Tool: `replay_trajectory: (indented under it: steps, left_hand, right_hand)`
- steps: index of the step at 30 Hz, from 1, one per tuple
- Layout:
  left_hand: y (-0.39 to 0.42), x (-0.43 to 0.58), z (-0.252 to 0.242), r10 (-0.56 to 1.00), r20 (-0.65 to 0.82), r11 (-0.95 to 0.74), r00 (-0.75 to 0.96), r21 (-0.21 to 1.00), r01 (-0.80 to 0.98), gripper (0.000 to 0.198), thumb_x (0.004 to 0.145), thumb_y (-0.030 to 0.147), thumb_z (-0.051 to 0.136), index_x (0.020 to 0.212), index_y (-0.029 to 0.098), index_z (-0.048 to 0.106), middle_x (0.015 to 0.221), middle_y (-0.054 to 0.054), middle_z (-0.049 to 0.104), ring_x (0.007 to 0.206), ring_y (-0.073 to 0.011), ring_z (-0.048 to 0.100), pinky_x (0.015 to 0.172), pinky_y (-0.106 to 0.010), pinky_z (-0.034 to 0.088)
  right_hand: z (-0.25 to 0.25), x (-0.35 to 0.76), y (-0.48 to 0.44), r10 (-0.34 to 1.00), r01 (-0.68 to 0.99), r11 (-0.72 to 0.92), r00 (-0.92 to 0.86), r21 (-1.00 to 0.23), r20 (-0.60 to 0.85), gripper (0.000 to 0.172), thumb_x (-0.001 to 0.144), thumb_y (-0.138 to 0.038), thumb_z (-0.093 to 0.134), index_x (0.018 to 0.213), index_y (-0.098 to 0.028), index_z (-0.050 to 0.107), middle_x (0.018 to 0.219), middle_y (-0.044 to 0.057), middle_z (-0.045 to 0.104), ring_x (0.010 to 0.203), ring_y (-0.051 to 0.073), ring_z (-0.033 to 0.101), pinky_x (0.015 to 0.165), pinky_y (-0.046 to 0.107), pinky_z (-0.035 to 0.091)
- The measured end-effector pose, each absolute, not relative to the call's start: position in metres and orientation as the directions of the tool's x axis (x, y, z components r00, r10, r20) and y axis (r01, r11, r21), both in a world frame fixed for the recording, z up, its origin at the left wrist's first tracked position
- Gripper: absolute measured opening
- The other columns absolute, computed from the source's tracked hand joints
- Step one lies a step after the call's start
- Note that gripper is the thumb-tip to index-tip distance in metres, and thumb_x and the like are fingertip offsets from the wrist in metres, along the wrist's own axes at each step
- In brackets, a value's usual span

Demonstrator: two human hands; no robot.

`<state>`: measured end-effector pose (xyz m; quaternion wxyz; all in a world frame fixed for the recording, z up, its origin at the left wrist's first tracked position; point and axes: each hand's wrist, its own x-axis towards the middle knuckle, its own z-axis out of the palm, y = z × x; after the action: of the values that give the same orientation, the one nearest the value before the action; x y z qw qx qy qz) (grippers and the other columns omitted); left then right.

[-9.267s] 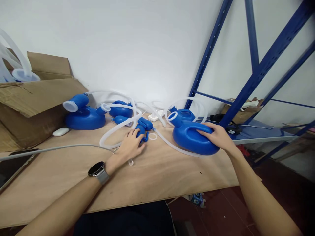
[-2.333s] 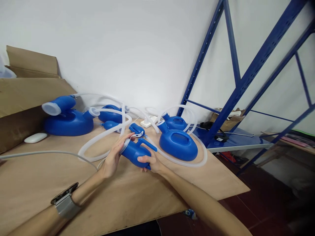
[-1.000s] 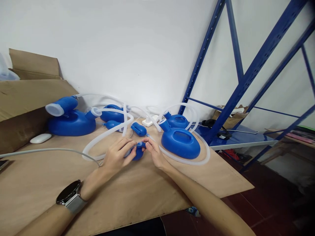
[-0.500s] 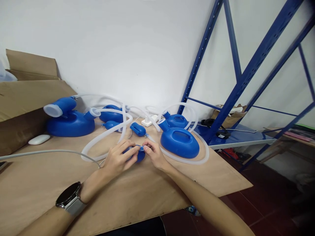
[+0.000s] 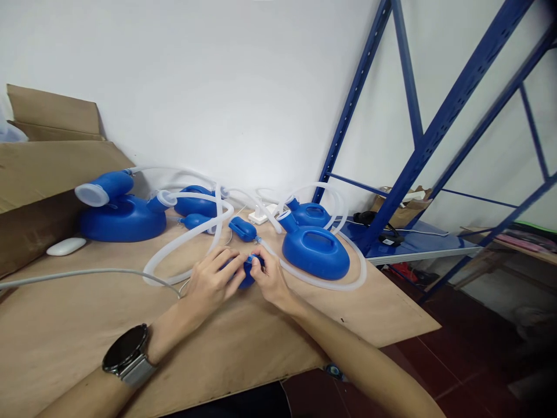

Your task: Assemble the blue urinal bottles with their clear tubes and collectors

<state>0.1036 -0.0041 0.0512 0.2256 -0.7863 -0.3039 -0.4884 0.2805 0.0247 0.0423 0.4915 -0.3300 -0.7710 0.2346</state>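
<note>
My left hand [image 5: 215, 276] curls around the left side of a small, rounded blue plastic urinal piece [image 5: 247, 280] on the near part of the table. On its other side, my right hand [image 5: 268, 278] pinches around the small nozzle at its top, with thumb and forefinger bent over it. Fingers cover much of the piece. Just beyond the hands lies a blue urinal head [image 5: 242, 229] joined to a clear hose. To the right stands a blue urinal bottle [image 5: 317, 252] with a moulded handle and an angled neck.
Several more blue bottles, one at left [image 5: 124, 220], lie among looping translucent hoses [image 5: 165, 249]. A cardboard box [image 5: 52, 168] is at the left, beside a white computer mouse [image 5: 66, 247]. A grey cable [image 5: 96, 273] crosses the table. Blue metal shelving [image 5: 418, 162] rises at right; a power strip [image 5: 261, 215] sits behind.
My right hand's fingers have shifted, from pinching at the nozzle's right side to curling up over the top of the blue piece. My left hand keeps its hold.
</note>
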Motion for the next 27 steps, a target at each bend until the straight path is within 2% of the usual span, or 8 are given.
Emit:
replay_trajectory:
  steps: [7, 12, 16, 18, 21, 23, 25, 27]
  left_hand:
    - [-0.007, 0.107, 0.058, 0.249, 0.881, -0.598, 0.402, -0.187, 0.779, 0.017, 0.098, 0.016, 0.052, 0.097, 0.017, 0.068, 0.091, -0.009, 0.072, 0.082, -0.0217, 0.066, 0.064, -0.031, 0.054]
    - [-0.002, 0.094, 0.054, 0.32, 0.865, -0.617, 0.388, -0.121, 0.778, 0.019, 0.098, 0.018, 0.049, 0.098, 0.02, 0.068, 0.095, -0.008, 0.074, 0.085, -0.0209, 0.069, 0.065, -0.029, 0.054]
    - [0.002, 0.089, 0.047, 0.438, 0.839, -0.681, 0.322, 0.076, 0.729, 0.018, 0.098, 0.027, 0.053, 0.108, 0.02, 0.067, 0.101, -0.008, 0.074, 0.09, -0.0211, 0.071, 0.078, -0.031, 0.056]
    - [0.005, 0.091, 0.045, 0.539, 0.811, -0.653, 0.227, 0.233, 0.721, 0.021, 0.097, 0.031, 0.055, 0.11, 0.021, 0.068, 0.102, -0.007, 0.075, 0.092, -0.0218, 0.071, 0.081, -0.032, 0.056]
    - [0.013, 0.09, 0.046, 0.703, 0.71, -0.479, -0.04, 0.514, 0.712, 0.024, 0.093, 0.038, 0.058, 0.107, 0.023, 0.07, 0.105, -0.005, 0.077, 0.096, -0.024, 0.072, 0.087, -0.034, 0.056]
    - [0.021, 0.083, 0.047, 0.759, 0.602, -0.298, -0.25, 0.662, 0.688, 0.026, 0.091, 0.041, 0.06, 0.105, 0.023, 0.071, 0.102, -0.005, 0.078, 0.095, -0.0263, 0.072, 0.089, -0.037, 0.055]
    - [0.029, 0.071, 0.048, 0.747, 0.534, -0.166, -0.396, 0.727, 0.667, 0.028, 0.091, 0.044, 0.058, 0.104, 0.022, 0.07, 0.095, -0.006, 0.077, 0.091, -0.0288, 0.072, 0.085, -0.04, 0.056]
    - [0.037, 0.059, 0.047, 0.718, 0.517, -0.102, -0.466, 0.741, 0.664, 0.031, 0.091, 0.046, 0.055, 0.1, 0.019, 0.07, 0.088, -0.009, 0.075, 0.085, -0.0309, 0.071, 0.078, -0.041, 0.055]
  right_hand:
    - [0.043, 0.28, 0.026, 0.753, 0.319, 0.658, -0.282, -0.683, 0.594, 0.02, 0.094, -0.039, 0.048, 0.084, -0.022, 0.052, 0.068, -0.004, 0.048, 0.059, 0.014, 0.044, 0.061, 0.028, 0.035]
    - [0.04, 0.278, 0.03, 0.779, 0.276, 0.626, -0.256, -0.729, 0.572, 0.029, 0.098, -0.046, 0.049, 0.083, -0.022, 0.055, 0.074, -0.001, 0.055, 0.068, 0.016, 0.051, 0.065, 0.028, 0.041]
    - [0.035, 0.278, 0.039, 0.793, 0.256, 0.607, -0.267, -0.752, 0.548, 0.037, 0.104, -0.048, 0.038, 0.09, -0.022, 0.06, 0.078, 0.0, 0.061, 0.074, 0.017, 0.058, 0.071, 0.028, 0.047]
    - [0.03, 0.281, 0.048, 0.8, 0.277, 0.599, -0.248, -0.751, 0.546, 0.037, 0.104, -0.047, 0.037, 0.102, -0.022, 0.063, 0.094, 0.004, 0.065, 0.087, 0.018, 0.062, 0.078, 0.029, 0.05]
    - [0.025, 0.29, 0.068, 0.82, 0.359, 0.57, -0.207, -0.739, 0.533, 0.042, 0.106, -0.041, 0.027, 0.125, -0.021, 0.058, 0.124, 0.011, 0.061, 0.108, 0.021, 0.061, 0.088, 0.033, 0.052]
    - [0.022, 0.299, 0.079, 0.826, 0.434, 0.561, -0.236, -0.705, 0.512, 0.041, 0.105, -0.035, 0.029, 0.132, -0.019, 0.056, 0.13, 0.013, 0.058, 0.117, 0.022, 0.058, 0.098, 0.037, 0.05]
    - [0.021, 0.308, 0.085, 0.816, 0.508, 0.577, -0.327, -0.639, 0.477, 0.038, 0.098, -0.028, 0.044, 0.133, -0.02, 0.058, 0.131, 0.012, 0.059, 0.125, 0.024, 0.055, 0.109, 0.04, 0.043]
    - [0.019, 0.313, 0.086, 0.801, 0.574, 0.599, -0.418, -0.559, 0.429, 0.045, 0.09, -0.023, 0.056, 0.135, -0.02, 0.059, 0.134, 0.012, 0.059, 0.13, 0.026, 0.052, 0.115, 0.043, 0.037]
